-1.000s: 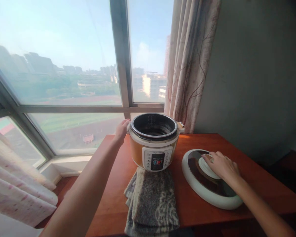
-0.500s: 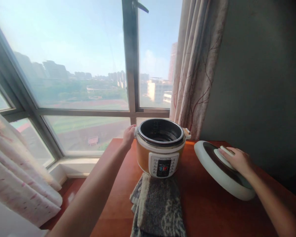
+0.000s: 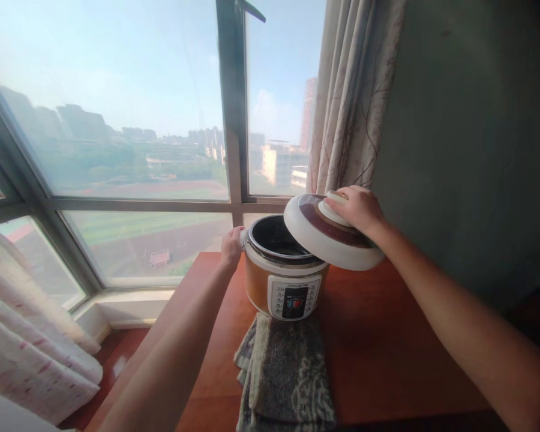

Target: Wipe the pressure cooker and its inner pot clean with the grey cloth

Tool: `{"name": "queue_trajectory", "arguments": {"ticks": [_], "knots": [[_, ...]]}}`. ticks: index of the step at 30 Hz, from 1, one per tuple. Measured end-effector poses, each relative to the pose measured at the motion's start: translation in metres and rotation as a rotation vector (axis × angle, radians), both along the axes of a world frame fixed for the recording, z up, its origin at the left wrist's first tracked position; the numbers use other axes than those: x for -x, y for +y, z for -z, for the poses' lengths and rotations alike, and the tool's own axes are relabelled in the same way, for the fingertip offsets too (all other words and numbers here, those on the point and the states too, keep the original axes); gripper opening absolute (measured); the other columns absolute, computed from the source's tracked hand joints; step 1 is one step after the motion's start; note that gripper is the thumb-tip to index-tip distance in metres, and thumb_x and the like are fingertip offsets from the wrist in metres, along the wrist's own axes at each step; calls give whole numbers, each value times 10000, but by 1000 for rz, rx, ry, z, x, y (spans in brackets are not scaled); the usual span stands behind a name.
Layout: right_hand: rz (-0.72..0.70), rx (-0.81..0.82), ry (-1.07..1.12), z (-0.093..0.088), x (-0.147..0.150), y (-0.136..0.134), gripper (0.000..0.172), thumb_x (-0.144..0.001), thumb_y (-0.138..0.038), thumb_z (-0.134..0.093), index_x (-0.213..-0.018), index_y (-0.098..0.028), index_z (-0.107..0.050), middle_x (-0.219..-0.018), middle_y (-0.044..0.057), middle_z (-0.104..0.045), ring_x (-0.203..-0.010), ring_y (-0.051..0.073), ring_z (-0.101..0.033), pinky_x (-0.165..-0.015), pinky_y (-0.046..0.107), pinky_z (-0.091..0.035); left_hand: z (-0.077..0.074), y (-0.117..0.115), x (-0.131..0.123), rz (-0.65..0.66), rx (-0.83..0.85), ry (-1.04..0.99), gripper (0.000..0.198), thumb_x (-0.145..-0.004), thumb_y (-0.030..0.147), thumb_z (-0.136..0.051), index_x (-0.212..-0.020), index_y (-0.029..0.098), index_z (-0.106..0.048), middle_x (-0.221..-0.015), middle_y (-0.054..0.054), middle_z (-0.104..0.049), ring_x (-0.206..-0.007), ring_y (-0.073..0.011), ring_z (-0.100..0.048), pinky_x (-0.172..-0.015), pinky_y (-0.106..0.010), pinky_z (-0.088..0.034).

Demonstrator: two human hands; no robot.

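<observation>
A pressure cooker [image 3: 257, 277] with a white control panel and a dark inner pot stands uncovered on the table. My left hand [image 3: 231, 246] is closed around its left side handle. In my right hand [image 3: 359, 207] is the knob of the cooker lid [image 3: 333, 249], white-rimmed with a brown top. The lid hangs tilted over the right part of the pot's opening, its left edge the higher one. It hides the cooker's right handle. Just in front of the cooker lies a folded grey patterned towel [image 3: 288, 372].
The reddish-brown wooden table [image 3: 378, 342] extends to the right and front. Behind it are a framed window [image 3: 139, 207] and a curtain [image 3: 346, 102]. Another curtain [image 3: 27, 336] hangs at the lower left. A dark wall [image 3: 459, 150] is on the right.
My right hand has brought the lid up and leftward, from above the table's right side to over the cooker's edge. The left hand keeps its hold on the handle. The view has shifted slightly.
</observation>
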State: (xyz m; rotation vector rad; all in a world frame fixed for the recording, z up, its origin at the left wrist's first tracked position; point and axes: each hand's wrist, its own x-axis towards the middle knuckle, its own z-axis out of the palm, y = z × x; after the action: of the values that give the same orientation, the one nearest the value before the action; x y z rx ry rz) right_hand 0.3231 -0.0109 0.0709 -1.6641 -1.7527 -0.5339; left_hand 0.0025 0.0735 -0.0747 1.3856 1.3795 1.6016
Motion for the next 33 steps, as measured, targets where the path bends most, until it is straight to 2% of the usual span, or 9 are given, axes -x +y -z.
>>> {"name": "queue_trajectory", "arguments": {"ticks": [6,12,23,33], "knots": [[-52,135,-44,0,65,28,504,-928,-562,-557,-1153,-136,-706,-1181,154,-703,-1109,286,-640,-916,314,-458,1,1,0,-20,-4,16,451,-864,470,-397,-922,151,-710,-834,-88,-705,-828,-247,-643,-745,-337,-485],[-71,225,-71,6,103,40,525,-909,-602,-540,-1125,-158,-717,-1155,158,-711,-1097,286,-650,-906,322,-475,1,0,-1,-50,-11,53,457,-888,473,-377,-907,163,-713,-803,-73,-705,-849,-259,-645,-723,-335,-484],[-56,295,-92,16,113,50,545,-887,-611,-545,-1158,-171,-718,-1187,156,-706,-1120,298,-653,-915,336,-485,-1,-1,0,-64,-21,107,423,-889,431,-375,-886,180,-716,-867,-80,-735,-921,-257,-641,-781,-319,-479],[-53,330,-75,13,117,46,534,-897,-589,-560,-1172,-163,-726,-1192,171,-705,-1134,299,-656,-924,327,-484,-2,-1,0,-64,-19,127,417,-873,415,-376,-883,182,-722,-845,-75,-731,-905,-260,-645,-773,-330,-483]]}}
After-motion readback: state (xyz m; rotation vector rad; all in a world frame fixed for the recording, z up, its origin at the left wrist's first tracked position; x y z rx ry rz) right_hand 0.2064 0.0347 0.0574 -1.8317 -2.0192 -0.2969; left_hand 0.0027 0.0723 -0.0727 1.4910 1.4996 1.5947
